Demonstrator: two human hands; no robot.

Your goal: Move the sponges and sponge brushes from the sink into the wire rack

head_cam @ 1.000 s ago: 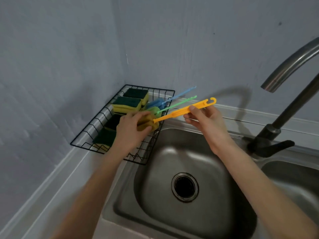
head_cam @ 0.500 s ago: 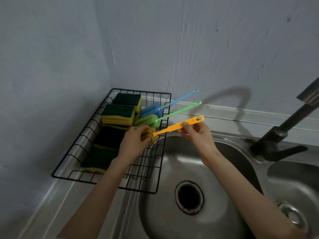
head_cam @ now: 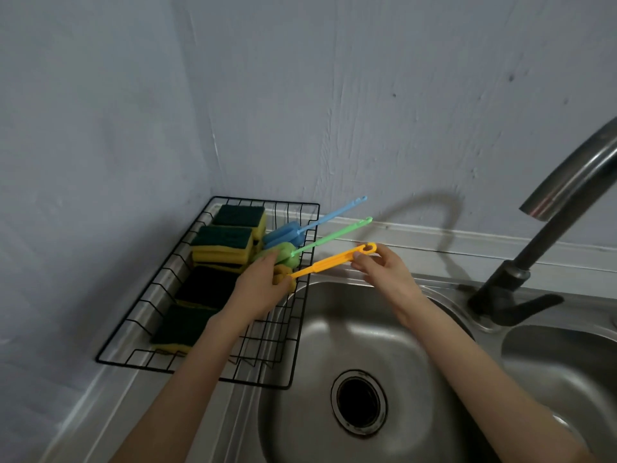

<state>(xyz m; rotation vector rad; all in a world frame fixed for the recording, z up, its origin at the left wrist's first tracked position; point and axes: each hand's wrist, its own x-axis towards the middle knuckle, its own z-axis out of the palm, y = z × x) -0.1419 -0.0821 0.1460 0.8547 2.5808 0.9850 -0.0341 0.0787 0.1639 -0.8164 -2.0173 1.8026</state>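
Note:
The black wire rack (head_cam: 293, 332) stands in the corner left of the sink (head_cam: 384, 332). It holds several green-and-yellow sponges (head_cam: 222, 243), plus a blue sponge brush (head_cam: 283, 233) and a green sponge brush (head_cam: 287, 253) whose handles stick out over the rack's right rim. My left hand (head_cam: 260, 292) grips the yellow sponge head of the orange brush (head_cam: 330, 260) at that rim. My right hand (head_cam: 384, 272) pinches the handle near its ringed end. No sponge or brush lies in the sink basin.
A dark faucet (head_cam: 547, 238) with its lever base rises at the right, between this basin and a second one (head_cam: 567, 369). The drain (head_cam: 359, 401) sits in the basin floor. Walls close in behind and to the left of the rack.
The camera view has shifted a little. The orange brush stays at the rack's right edge in both hands, with its head low beside the green brush.

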